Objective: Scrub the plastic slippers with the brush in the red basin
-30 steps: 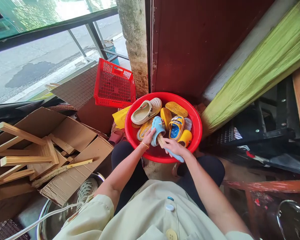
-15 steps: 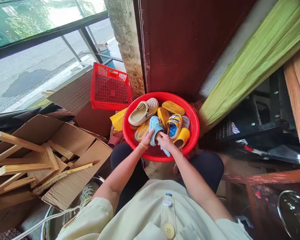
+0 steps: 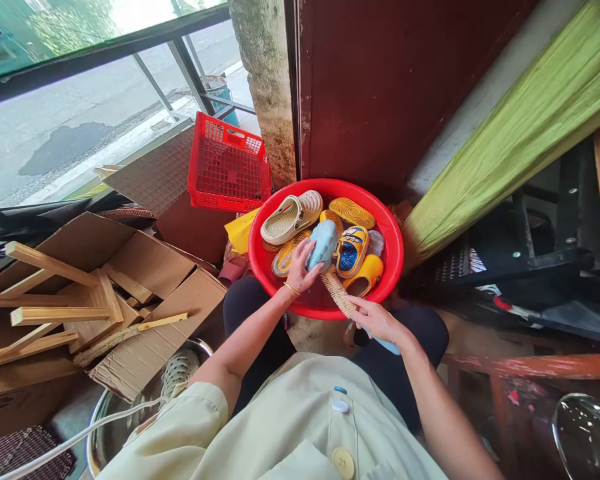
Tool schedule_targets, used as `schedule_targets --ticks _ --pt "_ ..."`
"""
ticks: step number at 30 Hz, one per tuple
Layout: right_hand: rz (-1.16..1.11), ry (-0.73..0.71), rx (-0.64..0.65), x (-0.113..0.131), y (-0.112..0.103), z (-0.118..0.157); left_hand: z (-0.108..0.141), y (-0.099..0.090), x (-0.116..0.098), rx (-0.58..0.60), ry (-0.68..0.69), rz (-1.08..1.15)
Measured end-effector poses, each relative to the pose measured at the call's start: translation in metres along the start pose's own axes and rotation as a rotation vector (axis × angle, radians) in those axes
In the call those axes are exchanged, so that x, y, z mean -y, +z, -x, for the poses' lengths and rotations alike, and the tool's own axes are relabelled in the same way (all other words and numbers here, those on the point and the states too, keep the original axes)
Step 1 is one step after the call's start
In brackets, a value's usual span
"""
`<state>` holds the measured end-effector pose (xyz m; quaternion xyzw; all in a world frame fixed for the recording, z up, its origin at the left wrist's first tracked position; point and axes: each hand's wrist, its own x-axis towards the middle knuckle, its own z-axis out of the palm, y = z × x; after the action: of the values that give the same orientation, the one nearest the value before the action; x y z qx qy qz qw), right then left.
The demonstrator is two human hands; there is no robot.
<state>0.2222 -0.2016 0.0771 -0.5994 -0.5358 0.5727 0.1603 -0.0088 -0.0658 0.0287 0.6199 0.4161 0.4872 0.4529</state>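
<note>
A round red basin (image 3: 394,267) sits between my knees with several shoes in it. Near its front rim my left hand (image 3: 301,268) grips a light blue shoe (image 3: 324,241), whose sole faces up. My right hand (image 3: 375,319) is closed on a brush (image 3: 337,292) with pale bristles and a blue handle; the bristled end points toward the blue shoe. Around them in the basin lie a cream clog (image 3: 284,223), a yellow sandal with a blue insole (image 3: 351,253), a yellow clog (image 3: 364,277) and an upturned yellow sole (image 3: 353,211).
Behind the basin to the left stands a red plastic crate (image 3: 230,163). A cardboard box (image 3: 175,317) with a wooden stool (image 3: 97,300) is at the left. A metal basin (image 3: 97,413) lies below it, and a green cloth (image 3: 505,133) hangs at the right.
The blue shoe has been turned so its sole shows. My right hand has drawn the brush out of the shoe and back toward the lower right. The view has shifted slightly.
</note>
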Motion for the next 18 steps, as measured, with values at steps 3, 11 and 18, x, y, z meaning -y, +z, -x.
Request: schedule_targets --ticks 3,11,18 --pt "-0.037 0.007 -0.064 -0.002 0.001 0.008 -0.003 0.005 -0.009 -0.014 0.172 -0.154" --pt "-0.434 -0.105 -0.289 -0.006 -0.003 0.004 -0.033 0.007 -0.011 -0.216 0.381 -0.302" --pt "-0.389 -0.264 -0.536 0.028 0.003 -0.015 -0.045 0.019 -0.025 -0.181 0.389 -0.165"
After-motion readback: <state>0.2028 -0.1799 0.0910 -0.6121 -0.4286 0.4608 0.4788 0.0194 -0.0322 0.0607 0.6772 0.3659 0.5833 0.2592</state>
